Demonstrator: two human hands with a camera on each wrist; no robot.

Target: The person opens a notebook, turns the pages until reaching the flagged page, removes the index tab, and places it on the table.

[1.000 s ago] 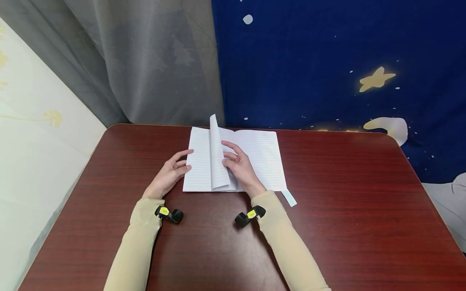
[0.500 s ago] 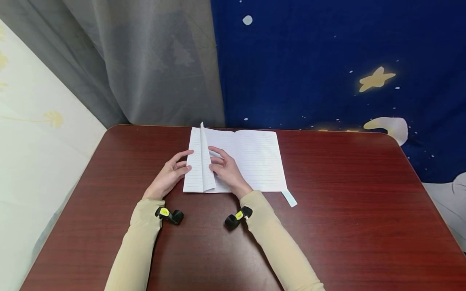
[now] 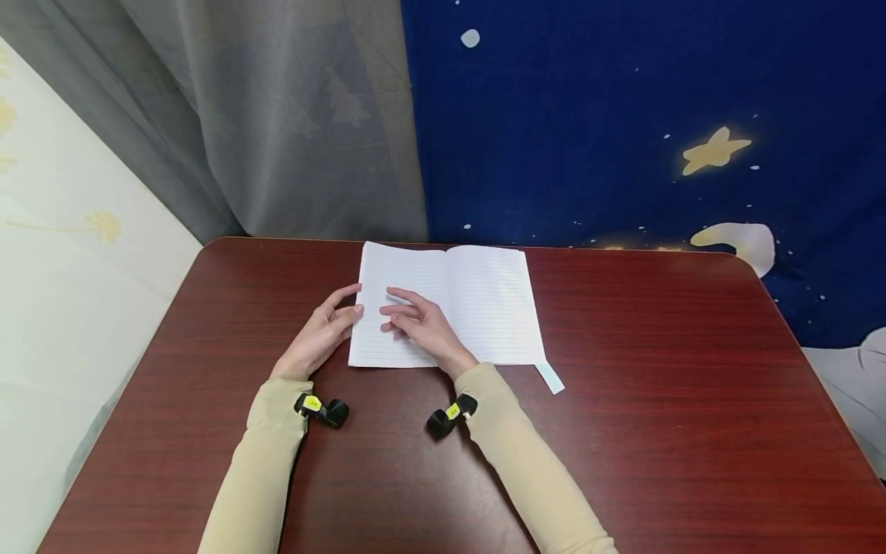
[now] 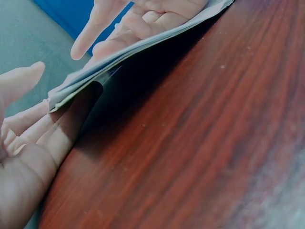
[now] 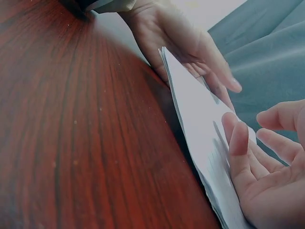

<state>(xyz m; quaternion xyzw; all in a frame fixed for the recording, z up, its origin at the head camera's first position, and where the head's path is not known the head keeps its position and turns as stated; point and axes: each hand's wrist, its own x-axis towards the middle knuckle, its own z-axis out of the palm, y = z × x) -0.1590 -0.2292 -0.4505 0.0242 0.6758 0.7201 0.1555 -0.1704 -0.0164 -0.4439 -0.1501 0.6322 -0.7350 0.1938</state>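
An open notebook (image 3: 494,308) with lined white pages lies near the table's far edge, a pale ribbon marker (image 3: 550,378) sticking out at its lower right corner. At its left edge is my left hand (image 3: 320,332). In the left wrist view, that hand's fingers reach under the notebook's lifted edge, while the thumb (image 4: 26,81) stands raised above, apart from the paper. Over the left page lies my right hand (image 3: 424,327), fingers loosely spread and nothing between them. The right wrist view shows its fingertips (image 5: 236,136) right at the page.
The reddish-brown wooden table (image 3: 692,400) extends on both sides and in front of the notebook. Behind it hang a grey curtain (image 3: 304,123) and a blue cloth (image 3: 574,115) with stars. A black wrist camera (image 3: 337,413) sits on each sleeve.
The raised page has moved left and now lies flat on the left side. My right hand has shifted left with it and let it go. The left hand has barely moved.
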